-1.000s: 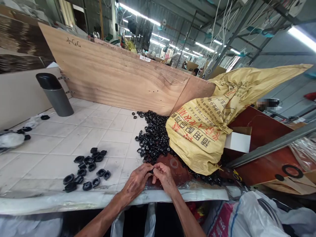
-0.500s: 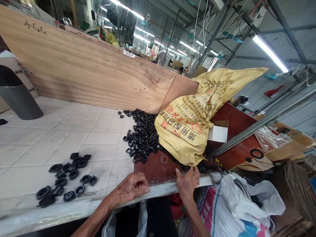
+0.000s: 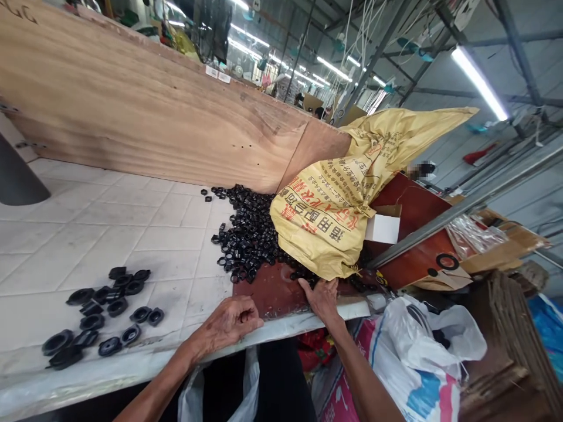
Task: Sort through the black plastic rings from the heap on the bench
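My left hand rests at the front edge of the worktable, fingers curled in, with nothing visible in them. My right hand reaches over the dark red board, its thumb spread from the fingers and the fingertips at the lower edge of a yellow woven sack. Part of those fingertips is hidden by the sack. A heap of small black plastic rings spills out beside the sack. Toward the left on the table lie several larger black round caps, loosely grouped.
A wooden board walls the back of the table. A grey cylindrical bin stands far left. Right of the sack are a small white box and a slanting metal bar. White plastic bags and stacked cardboard sit at lower right.
My right hand has moved forward to the sack's lower edge, farther from the table edge. The left hand stays by the edge. The view has shifted slightly to the right.
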Demonstrator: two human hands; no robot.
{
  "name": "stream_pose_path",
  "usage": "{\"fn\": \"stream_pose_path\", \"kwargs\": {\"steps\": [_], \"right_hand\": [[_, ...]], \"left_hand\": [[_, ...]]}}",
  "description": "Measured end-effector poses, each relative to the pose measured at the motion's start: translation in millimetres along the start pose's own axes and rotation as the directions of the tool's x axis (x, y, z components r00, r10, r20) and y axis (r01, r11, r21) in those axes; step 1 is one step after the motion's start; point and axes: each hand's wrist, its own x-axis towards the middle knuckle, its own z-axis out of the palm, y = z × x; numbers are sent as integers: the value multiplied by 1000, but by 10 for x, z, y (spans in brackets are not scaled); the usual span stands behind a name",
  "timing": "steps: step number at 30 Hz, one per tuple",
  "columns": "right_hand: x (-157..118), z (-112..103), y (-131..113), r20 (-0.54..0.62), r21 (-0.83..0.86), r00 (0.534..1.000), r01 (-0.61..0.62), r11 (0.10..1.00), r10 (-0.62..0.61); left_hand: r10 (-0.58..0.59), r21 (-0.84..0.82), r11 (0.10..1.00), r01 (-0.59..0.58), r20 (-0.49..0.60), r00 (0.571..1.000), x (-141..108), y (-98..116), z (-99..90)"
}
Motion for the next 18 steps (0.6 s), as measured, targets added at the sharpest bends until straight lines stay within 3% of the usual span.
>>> {"fn": "stream_pose_path", "kwargs": {"steps": [3,6,9,14,18], "right_hand": [[-26,-15,-323,88,29,991,95,995,-97],[-74,1,-617,55,62,995,86,994,-89],[-95,32,-803,3,122,986,163,979,-165],[-112,-30,-849,23,162,964,259,952,-266],[-142,-55,-825,23,193,965,253,948,-263]], "left_hand": [[-2,-5,1000,2,-16,1000,-24,50,4],[7,-20,1000,-8,-39,999,-56,74,26],[24,-16,1000,-25,-57,998,-45,11,46],[47,-13,999,-49,-128,991,-56,35,27],[35,-158,984,-79,-260,965,-398,175,160]]}}
